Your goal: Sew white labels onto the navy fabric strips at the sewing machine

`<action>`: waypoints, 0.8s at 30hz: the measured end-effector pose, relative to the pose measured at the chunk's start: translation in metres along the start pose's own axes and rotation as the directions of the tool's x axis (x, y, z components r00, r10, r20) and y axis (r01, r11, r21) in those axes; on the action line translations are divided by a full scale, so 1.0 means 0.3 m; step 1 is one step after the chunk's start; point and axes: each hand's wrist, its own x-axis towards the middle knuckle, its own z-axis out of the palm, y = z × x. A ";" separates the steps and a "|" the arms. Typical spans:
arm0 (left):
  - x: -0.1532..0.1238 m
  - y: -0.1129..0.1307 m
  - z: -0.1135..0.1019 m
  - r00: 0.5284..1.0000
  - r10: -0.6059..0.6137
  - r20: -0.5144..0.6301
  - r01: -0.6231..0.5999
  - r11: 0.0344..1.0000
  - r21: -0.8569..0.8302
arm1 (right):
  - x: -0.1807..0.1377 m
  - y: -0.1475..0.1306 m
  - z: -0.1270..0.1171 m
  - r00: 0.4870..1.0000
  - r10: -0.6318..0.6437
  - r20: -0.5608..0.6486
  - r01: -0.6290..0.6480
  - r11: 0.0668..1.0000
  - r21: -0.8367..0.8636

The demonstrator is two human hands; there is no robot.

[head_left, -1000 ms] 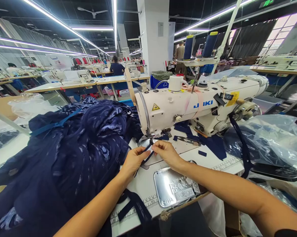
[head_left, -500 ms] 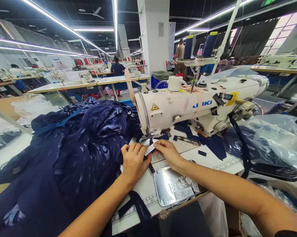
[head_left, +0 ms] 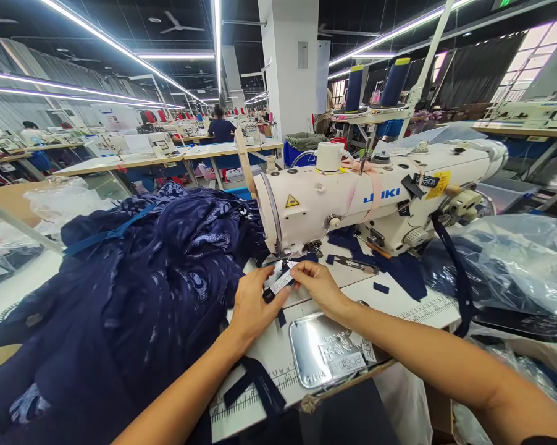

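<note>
Pinching the label (head_left: pixel 282 282) at two o'clock, the right hand (head_left: pixel 321 289) faces the left hand (head_left: pixel 252 301), whose fingers (head_left: pixel 262 273) stand wide at eight; cloth (head_left: pixel 153 290) heaps at nine o'clock.

"The heap of fabric (head_left: pixel 144 290) on the left?"
"Thin, soft cloth, rumpled, mostly matt."
"And the sewing machine (head_left: pixel 301 207)?"
"Smooth pale casing, slightly glossy."
"The near plate (head_left: pixel 313 346)?"
"Shiny embossed metal, mirror-like in patches."
"The bags (head_left: pixel 519 259) on the right?"
"Clear plastic, crinkled and glossy."
"Those far thread cones (head_left: pixel 396 85)?"
"Matt wound thread."
</note>
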 end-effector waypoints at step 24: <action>0.023 0.022 0.017 0.753 -0.534 0.385 0.648 0.494 -0.580 | 0.002 0.006 0.000 0.997 -0.061 0.045 0.065 0.993 -0.098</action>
